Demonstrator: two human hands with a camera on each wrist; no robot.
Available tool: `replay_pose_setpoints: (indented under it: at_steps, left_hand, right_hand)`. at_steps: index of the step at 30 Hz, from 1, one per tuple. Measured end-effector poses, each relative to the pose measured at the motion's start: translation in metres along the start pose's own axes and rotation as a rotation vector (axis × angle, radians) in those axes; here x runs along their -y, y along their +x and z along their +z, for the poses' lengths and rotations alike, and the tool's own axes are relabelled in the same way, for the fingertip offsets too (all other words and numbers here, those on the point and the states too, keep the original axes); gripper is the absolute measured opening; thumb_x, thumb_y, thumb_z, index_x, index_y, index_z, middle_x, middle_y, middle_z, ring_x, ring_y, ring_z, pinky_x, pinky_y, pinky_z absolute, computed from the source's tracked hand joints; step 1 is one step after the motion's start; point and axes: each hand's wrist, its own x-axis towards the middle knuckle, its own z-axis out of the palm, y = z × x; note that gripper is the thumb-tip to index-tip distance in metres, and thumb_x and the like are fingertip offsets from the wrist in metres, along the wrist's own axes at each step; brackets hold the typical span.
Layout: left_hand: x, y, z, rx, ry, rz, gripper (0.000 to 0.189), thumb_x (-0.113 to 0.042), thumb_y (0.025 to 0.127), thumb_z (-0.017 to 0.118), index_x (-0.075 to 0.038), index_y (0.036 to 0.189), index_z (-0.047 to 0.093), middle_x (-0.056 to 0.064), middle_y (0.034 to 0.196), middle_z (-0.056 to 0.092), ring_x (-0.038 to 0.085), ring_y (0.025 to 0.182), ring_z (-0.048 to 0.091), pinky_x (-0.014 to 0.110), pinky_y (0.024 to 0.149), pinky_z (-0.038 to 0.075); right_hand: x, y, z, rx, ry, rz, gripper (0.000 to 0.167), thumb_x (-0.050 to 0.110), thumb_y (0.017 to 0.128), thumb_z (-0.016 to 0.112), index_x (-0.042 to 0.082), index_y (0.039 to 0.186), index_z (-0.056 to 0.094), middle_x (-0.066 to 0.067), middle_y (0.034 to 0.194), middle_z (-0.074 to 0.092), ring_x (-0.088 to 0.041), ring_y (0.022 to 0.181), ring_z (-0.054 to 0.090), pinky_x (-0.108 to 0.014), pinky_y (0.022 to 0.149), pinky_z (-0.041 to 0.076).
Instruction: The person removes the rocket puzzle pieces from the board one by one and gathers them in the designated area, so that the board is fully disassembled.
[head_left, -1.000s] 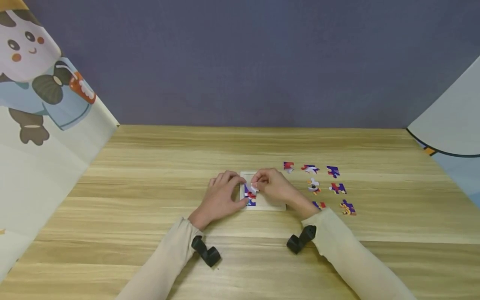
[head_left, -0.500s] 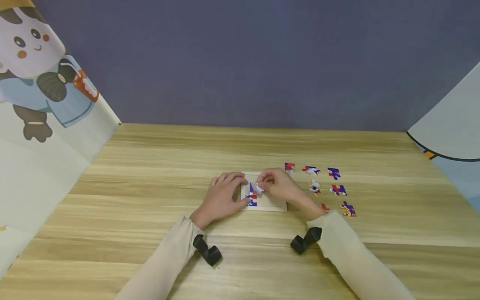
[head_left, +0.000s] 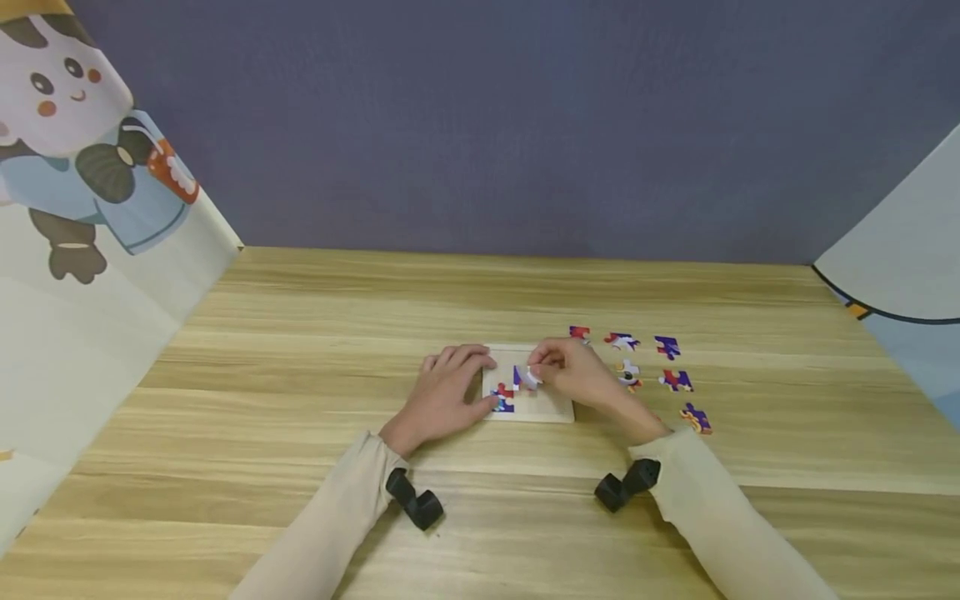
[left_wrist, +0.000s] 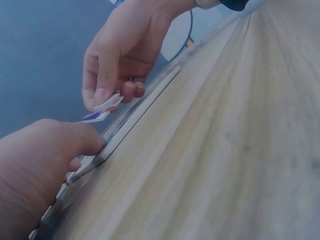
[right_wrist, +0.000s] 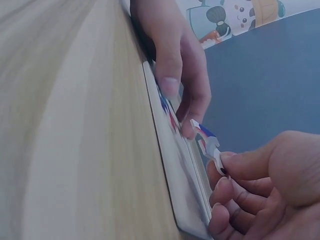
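Observation:
In the head view, a pale puzzle tray (head_left: 543, 408) lies flat on the wooden table. One blue and red puzzle piece (head_left: 503, 404) lies in its lower left corner. My left hand (head_left: 442, 392) rests at the tray's left side, its thumb over that corner and its index finger near the upper left edge. Above the tray, my right hand (head_left: 573, 375) pinches another puzzle piece (right_wrist: 209, 140), white with blue and red, between thumb and fingers. This piece is tilted and raised off the tray in both wrist views.
Several loose puzzle pieces lie right of the tray, among them a purple one (head_left: 667, 347), a red and purple one (head_left: 677, 380) and a yellow and purple one (head_left: 696, 417). My right forearm passes close in front of them. A dark blue panel (head_left: 525, 125) rises behind the table.
My right hand has moved right with the pinched puzzle piece, away from the piece in the tray's lower left corner. The left hand has stayed nearly still at the tray.

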Motion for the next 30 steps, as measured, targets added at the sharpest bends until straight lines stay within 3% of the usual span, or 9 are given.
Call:
replay_pose_setpoints:
  at_steps: [12, 30]
  left_hand:
    - [-0.003, 0.000, 0.001, -0.004, -0.005, -0.005, 0.047, -0.041, 0.085, 0.062, -0.016, 0.125, 0.057, 0.003, 0.142, 0.047, 0.024, 0.129, 0.041, 0.044, 0.098, 0.034]
    - [-0.002, -0.001, -0.001, -0.020, -0.020, 0.005, 0.046, -0.040, 0.085, 0.063, -0.016, 0.124, 0.057, 0.004, 0.141, 0.047, 0.025, 0.128, 0.042, 0.045, 0.098, 0.034]
  right_hand:
    - [-0.009, -0.009, -0.014, -0.019, -0.038, 0.022, 0.009, 0.003, 0.092, 0.056, 0.000, 0.096, 0.064, -0.011, 0.089, 0.063, -0.018, 0.078, 0.055, -0.028, 0.068, 0.046]
    - [-0.020, -0.017, -0.044, -0.059, -0.025, 0.110, 0.016, 0.005, 0.094, 0.055, -0.002, 0.105, 0.062, -0.014, 0.090, 0.063, -0.018, 0.065, 0.051, -0.025, 0.052, 0.043]
